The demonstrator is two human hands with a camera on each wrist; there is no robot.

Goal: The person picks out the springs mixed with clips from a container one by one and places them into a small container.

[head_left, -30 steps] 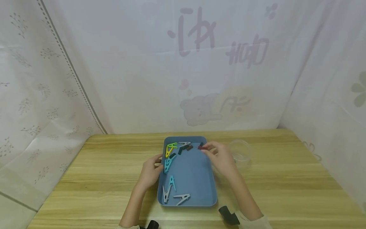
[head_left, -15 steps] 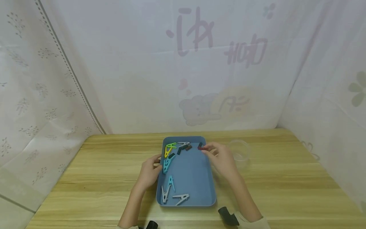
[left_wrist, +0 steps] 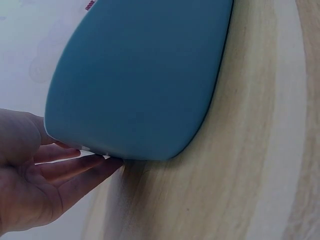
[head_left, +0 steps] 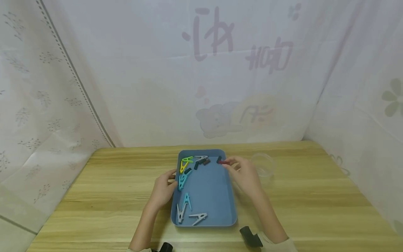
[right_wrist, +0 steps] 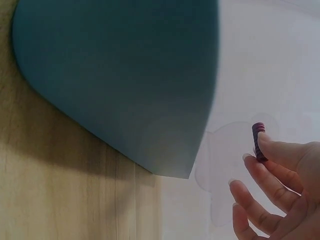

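Your right hand (head_left: 244, 172) pinches the red clip (head_left: 223, 162) in its grip above the blue tray's (head_left: 217, 196) far right corner, while your left hand's (head_left: 163, 189) straight fingers press the tray's left rim, apparently steadying it on the desk (head_left: 104, 196)

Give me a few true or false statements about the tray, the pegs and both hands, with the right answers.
1. The right hand pinches a red peg. True.
2. The left hand lifts a yellow peg. False: it rests against the blue tray's left edge; the yellow peg lies in the tray.
3. A clear cup stands right of the tray. True.
4. The tray sits on a glass table. False: the table is wooden.
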